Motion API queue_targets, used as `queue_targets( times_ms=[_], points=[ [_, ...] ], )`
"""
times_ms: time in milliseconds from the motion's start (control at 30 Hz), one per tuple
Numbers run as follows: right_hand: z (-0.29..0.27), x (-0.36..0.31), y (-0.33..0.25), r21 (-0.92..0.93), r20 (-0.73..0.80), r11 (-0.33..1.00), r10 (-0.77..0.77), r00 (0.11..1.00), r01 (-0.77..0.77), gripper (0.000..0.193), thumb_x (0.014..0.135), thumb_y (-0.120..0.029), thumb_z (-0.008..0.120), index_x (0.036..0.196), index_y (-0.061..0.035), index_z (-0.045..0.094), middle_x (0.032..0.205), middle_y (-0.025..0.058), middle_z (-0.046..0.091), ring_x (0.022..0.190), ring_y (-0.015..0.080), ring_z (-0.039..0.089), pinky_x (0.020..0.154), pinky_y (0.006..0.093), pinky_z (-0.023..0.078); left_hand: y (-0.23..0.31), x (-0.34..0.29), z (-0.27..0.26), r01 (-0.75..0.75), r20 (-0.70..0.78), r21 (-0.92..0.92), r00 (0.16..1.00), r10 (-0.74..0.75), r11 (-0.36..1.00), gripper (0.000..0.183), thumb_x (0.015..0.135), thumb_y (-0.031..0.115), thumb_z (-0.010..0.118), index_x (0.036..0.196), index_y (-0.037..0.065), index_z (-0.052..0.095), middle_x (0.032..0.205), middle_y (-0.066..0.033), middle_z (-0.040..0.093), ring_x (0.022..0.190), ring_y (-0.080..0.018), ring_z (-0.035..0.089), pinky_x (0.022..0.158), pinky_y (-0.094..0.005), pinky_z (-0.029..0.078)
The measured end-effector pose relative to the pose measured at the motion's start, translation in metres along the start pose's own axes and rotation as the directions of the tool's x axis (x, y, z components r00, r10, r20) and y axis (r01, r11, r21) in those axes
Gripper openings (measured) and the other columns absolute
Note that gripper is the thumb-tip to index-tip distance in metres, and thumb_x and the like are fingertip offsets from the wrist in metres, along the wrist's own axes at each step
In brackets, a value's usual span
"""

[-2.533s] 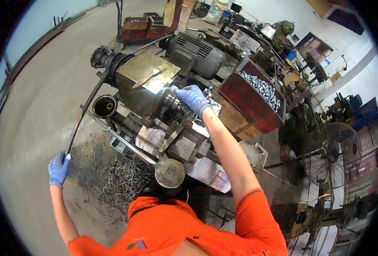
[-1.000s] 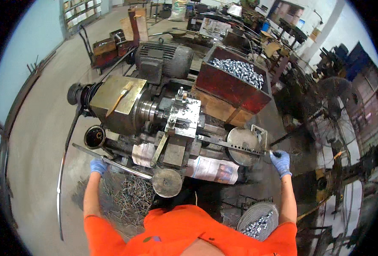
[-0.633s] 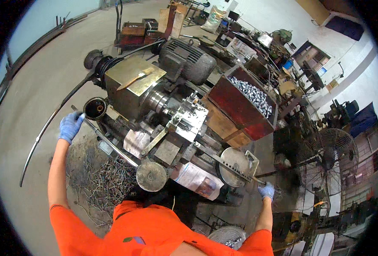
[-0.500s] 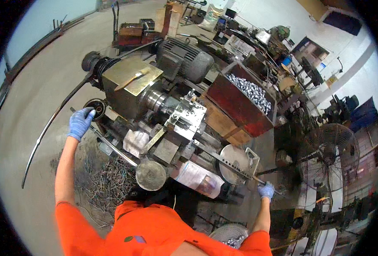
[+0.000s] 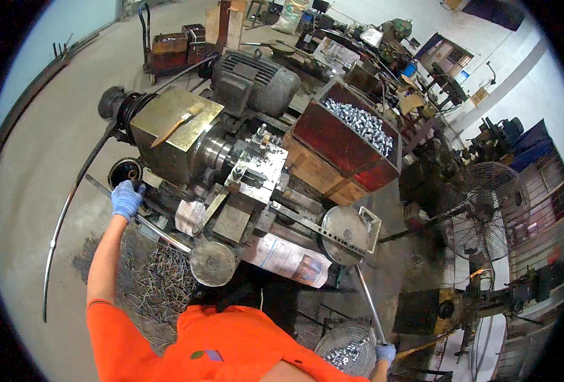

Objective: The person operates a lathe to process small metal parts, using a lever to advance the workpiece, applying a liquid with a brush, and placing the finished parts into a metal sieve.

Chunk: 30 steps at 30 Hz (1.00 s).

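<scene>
At the lower right, my right hand (image 5: 385, 352), in a blue glove, is wrapped round the end of a long metal lever (image 5: 372, 304) on the lathe-like machine. My left hand (image 5: 127, 198), also gloved, has its fingers curled at the near rim of a small black round bowl (image 5: 125, 170); what they hold, if anything, is hidden. Close under that hand runs a slanting metal bar (image 5: 164, 235). Between my hands sits the machine's tool slide (image 5: 259, 172), beside the shiny spindle chuck (image 5: 215, 154).
A brush (image 5: 177, 126) lies on the brass-coloured headstock cover (image 5: 151, 121). Behind stand a motor (image 5: 253, 83) and a red bin (image 5: 339, 143) of small metal parts. A round basket (image 5: 323, 347) with similar parts sits low, near my right hand. Metal shavings (image 5: 164, 280) cover the floor at left.
My right hand has swung the lever from pointing right to pointing down toward me. My left hand has moved slightly down, to the bowl's near rim. The whole view has shifted a little.
</scene>
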State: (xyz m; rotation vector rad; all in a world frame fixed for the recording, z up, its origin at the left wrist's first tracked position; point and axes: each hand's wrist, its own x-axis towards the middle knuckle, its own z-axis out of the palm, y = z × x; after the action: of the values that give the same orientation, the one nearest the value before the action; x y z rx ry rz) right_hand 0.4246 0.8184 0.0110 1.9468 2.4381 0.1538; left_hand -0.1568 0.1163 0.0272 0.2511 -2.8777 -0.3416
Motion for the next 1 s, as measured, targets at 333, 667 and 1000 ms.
queue_targets(
  times_ms=[333,667,1000],
  points=[
    [0.003,-0.027,-0.009,0.029,0.007,0.999,-0.025,1.000,0.025,0.040,0.062,-0.034,0.072,0.079,0.0016,0.064,0.083,0.0227,0.064,0.080,0.0387,0.062,0.072,0.0426,0.050,0.005,-0.002,-0.013,0.014,-0.010,-0.070,1.000,-0.014,0.997,0.029,0.078,0.036,0.061,0.089,0.010,0.068,0.084,-0.0152,0.065,0.082,-0.0319,0.061,0.072,-0.0415,0.048],
    [-0.007,-0.038,-0.022,-0.044,0.065,0.998,0.038,0.997,-0.035,0.038,0.066,-0.033,0.065,0.083,0.0016,0.066,0.088,0.0246,0.063,0.085,0.0375,0.062,0.076,0.0422,0.050,0.005,0.000,-0.015,0.027,0.039,-0.068,0.999,-0.025,0.997,0.028,0.079,0.036,0.061,0.091,0.012,0.068,0.087,-0.0152,0.065,0.083,-0.0317,0.061,0.073,-0.0414,0.048],
    [0.001,-0.038,-0.019,-0.039,0.046,0.995,0.098,0.994,-0.096,0.035,0.064,-0.027,0.067,0.084,0.0019,0.064,0.089,0.0258,0.062,0.088,0.0379,0.061,0.077,0.0400,0.049,0.003,0.001,-0.011,0.015,0.036,-0.072,0.999,-0.012,0.997,0.029,0.078,0.037,0.061,0.091,0.012,0.068,0.086,-0.0153,0.065,0.084,-0.0315,0.061,0.075,-0.0414,0.048]
  ],
)
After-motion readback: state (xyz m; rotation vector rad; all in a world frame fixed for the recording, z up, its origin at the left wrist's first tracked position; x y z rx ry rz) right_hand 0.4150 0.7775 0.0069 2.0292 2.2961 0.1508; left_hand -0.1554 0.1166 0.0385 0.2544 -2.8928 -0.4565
